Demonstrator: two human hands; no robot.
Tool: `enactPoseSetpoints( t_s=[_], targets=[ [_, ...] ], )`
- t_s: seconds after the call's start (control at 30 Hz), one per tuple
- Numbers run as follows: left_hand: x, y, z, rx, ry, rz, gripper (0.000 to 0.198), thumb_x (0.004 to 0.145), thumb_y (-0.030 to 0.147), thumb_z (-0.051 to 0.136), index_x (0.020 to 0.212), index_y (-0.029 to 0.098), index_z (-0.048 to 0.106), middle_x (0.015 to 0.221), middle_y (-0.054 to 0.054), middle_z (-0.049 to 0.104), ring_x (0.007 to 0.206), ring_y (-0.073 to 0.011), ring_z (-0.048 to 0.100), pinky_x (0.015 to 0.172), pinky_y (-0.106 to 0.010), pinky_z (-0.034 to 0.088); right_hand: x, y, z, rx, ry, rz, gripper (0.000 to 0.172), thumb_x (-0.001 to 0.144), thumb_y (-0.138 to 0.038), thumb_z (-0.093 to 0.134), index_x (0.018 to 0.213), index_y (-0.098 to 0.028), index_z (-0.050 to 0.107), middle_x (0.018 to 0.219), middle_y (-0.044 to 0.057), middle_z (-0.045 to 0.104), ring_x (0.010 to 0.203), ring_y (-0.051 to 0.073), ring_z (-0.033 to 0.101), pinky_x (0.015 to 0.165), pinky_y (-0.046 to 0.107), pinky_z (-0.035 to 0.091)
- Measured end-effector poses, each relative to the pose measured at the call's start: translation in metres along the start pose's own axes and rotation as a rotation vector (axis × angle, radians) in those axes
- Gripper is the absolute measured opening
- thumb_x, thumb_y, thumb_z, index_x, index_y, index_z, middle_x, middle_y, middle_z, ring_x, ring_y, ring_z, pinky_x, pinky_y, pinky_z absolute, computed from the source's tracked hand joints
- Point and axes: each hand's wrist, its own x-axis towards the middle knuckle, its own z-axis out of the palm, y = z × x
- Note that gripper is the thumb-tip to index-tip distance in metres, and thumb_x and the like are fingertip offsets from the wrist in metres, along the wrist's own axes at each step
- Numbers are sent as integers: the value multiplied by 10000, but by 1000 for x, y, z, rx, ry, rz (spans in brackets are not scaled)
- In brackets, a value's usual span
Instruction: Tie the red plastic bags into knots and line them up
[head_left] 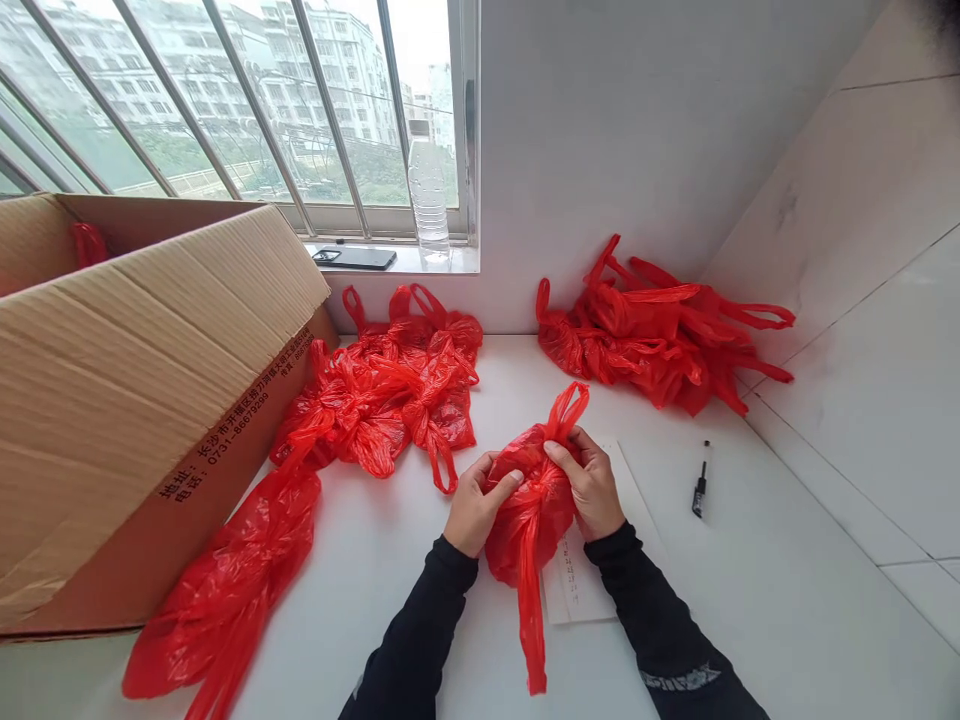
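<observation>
Between my two hands is a red plastic bag [529, 545], bunched and tied-looking at its middle. One handle loop sticks up at the top and a long strip hangs down toward me. My left hand [480, 500] grips the bag's left side, thumb on top. On the right, my right hand [589, 480] pinches it near the gathered knot, fingers partly hidden behind it. Under the bag and my right hand lies a white sheet of paper [592, 590] with handwriting, partly covered. What is inside the bag cannot be made out.
A large cardboard box [150, 360] stands at left with red plastic inside. Several knotted red bags [375, 400] lie beside it, and another red bag [247, 560] lies nearer. Loose red bags [660, 340] pile at back right. A black pen [700, 485], phone [356, 259] and bottle [430, 200] are visible.
</observation>
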Motion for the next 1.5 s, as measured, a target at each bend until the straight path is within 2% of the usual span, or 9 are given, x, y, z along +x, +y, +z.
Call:
enactPoseSetpoints(
  t_s=[0.2, 0.37, 0.47, 0.6, 0.8, 0.93, 1.17, 1.37, 1.5],
  targets=[
    [6, -1, -5, -238, 182, -7, 413, 718, 390, 818, 1046, 161, 718, 919, -76, 781, 847, -254, 741, 805, -362, 568, 6, 3, -4, 134, 14, 62, 504, 966, -603, 451, 1281, -252, 628, 1352, 97, 630, 1291, 275, 559, 1067, 462, 467],
    [6, 6, -5, -324, 213, -6, 360, 757, 431, 781, 1013, 189, 715, 926, -56, 784, 936, -270, 738, 870, -395, 565, 3, -1, -2, 88, -146, 234, 527, 919, -601, 560, 1302, -243, 614, 1248, 106, 689, 1141, 296, 662, 955, 454, 552],
    [4, 5, -1, -314, 182, 0, 347, 790, 442, 756, 1006, 174, 715, 949, -69, 782, 965, -275, 730, 873, -393, 565, 0, -4, 2, 86, -249, 216, 465, 877, -543, 659, 1227, -237, 651, 1155, 83, 728, 1049, 286, 688, 917, 436, 564],
    [3, 2, 3, -291, 171, -15, 346, 802, 456, 741, 1009, 179, 721, 994, -75, 781, 958, -278, 731, 855, -389, 570, 2, -1, 2, 50, -148, 125, 378, 820, -497, 741, 1083, -230, 692, 1065, 61, 744, 989, 270, 690, 906, 411, 560],
    [0, -2, 3, -130, 51, -74, 382, 741, 349, 822, 1061, 164, 727, 944, -86, 787, 861, -270, 746, 855, -394, 564, 5, 4, -3, 85, -59, 86, 338, 817, -437, 765, 1075, -234, 687, 1045, 53, 737, 980, 250, 685, 908, 396, 554],
    [1, -3, 3, -170, 145, -1, 384, 750, 367, 808, 1072, 176, 719, 1007, -92, 779, 951, -276, 732, 874, -396, 565, 3, -1, 0, 91, -70, 107, 345, 870, -462, 693, 1138, -246, 666, 1134, 57, 721, 1036, 252, 682, 954, 410, 539],
    [3, 1, 4, -255, 271, 93, 424, 739, 357, 811, 1125, 229, 689, 1097, -57, 757, 1051, -258, 708, 927, -387, 555, 2, 2, 1, 44, -233, 188, 606, 788, -460, 760, 1323, -238, 578, 1197, 91, 704, 1086, 268, 668, 967, 446, 541],
    [2, 6, 7, -412, 308, 103, 427, 766, 295, 770, 1183, 288, 677, 1193, -23, 728, 1156, -268, 663, 946, -381, 555, 1, -1, 1, 36, -268, 183, 415, 895, -459, 616, 1251, -246, 629, 1140, 54, 721, 1016, 245, 680, 917, 390, 551],
    [3, 9, 3, -463, 400, 36, 376, 781, 323, 706, 1147, 236, 691, 1141, -63, 743, 1176, -297, 652, 904, -401, 571, 1, -2, 0, 15, -255, 180, 368, 884, -375, 620, 1224, -237, 647, 1096, 43, 731, 971, 239, 685, 882, 377, 555]
  ],
)
